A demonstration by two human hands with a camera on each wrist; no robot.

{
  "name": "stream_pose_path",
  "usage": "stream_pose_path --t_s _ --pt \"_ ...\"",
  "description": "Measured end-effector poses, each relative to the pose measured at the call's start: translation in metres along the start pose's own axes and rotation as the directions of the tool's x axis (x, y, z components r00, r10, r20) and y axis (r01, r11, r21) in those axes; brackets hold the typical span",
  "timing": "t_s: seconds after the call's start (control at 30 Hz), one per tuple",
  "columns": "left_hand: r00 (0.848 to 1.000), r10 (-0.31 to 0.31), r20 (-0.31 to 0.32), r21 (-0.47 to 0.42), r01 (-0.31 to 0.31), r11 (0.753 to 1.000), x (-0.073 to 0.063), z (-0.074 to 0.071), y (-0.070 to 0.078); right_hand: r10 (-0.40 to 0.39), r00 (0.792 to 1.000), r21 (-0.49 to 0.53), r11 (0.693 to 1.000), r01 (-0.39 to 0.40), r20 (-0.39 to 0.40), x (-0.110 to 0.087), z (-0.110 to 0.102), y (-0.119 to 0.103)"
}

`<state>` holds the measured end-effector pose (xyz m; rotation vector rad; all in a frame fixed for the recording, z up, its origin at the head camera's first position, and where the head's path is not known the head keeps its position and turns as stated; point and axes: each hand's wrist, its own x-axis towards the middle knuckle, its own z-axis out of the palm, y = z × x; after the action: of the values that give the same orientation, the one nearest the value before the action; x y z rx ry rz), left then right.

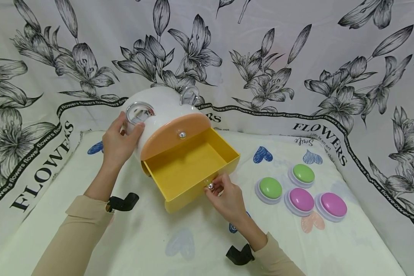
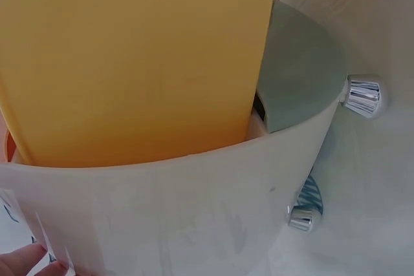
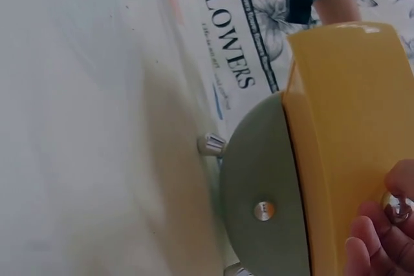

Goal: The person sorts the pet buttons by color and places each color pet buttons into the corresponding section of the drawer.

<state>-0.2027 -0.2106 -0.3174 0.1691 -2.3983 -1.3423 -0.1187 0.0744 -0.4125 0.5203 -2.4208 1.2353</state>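
A white rounded box [image 1: 158, 100] with stacked drawers stands on the cloth. Its yellow drawer [image 1: 189, 165] is pulled far out, and the inside looks bare. My right hand [image 1: 226, 194] pinches the shiny knob [image 1: 210, 186] on that drawer's front; the right wrist view shows fingertips around the knob [image 3: 398, 209]. With thumb and fingers, my left hand [image 1: 120, 141] holds the box's left side beside a clear, silver-rimmed ring [image 1: 139, 112]. Above the yellow drawer, an orange drawer front [image 1: 179, 134] is closed. A green drawer front [image 3: 265, 179] sits below it.
Several push buttons lie to the right: two green, such as this green button [image 1: 270, 188], and two pink, such as this pink button [image 1: 301, 199]. Silver feet [image 2: 364, 96] support the box. A flower-printed cloth [image 1: 248, 57] hangs behind.
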Motion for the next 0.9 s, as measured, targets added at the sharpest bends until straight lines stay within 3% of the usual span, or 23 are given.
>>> stream_pose_path --t_s 0.2,0.4,0.5,0.63,0.9 --pt "1.000 -0.009 -0.002 0.000 0.009 1.000 0.000 -0.001 0.001 -0.027 0.998 -0.019 0.999 0.028 0.054 -0.001 -0.008 0.001" --pt "1.000 0.001 -0.005 -0.005 -0.001 1.000 0.000 0.000 0.000 -0.091 0.988 0.068 0.994 0.083 0.123 -0.001 -0.030 0.015" --pt "1.000 0.000 -0.006 -0.003 0.000 1.000 0.000 0.000 0.000 -0.087 0.991 0.075 0.994 0.080 0.102 -0.001 -0.042 0.024" --pt "1.000 -0.006 -0.004 0.003 0.006 1.000 0.000 0.000 0.000 -0.053 0.997 0.008 0.999 0.053 0.050 -0.004 -0.056 0.036" --pt "1.000 -0.011 -0.006 0.003 0.011 1.000 0.000 0.000 0.001 0.079 0.996 -0.101 0.991 -0.082 -0.032 -0.015 -0.079 0.066"
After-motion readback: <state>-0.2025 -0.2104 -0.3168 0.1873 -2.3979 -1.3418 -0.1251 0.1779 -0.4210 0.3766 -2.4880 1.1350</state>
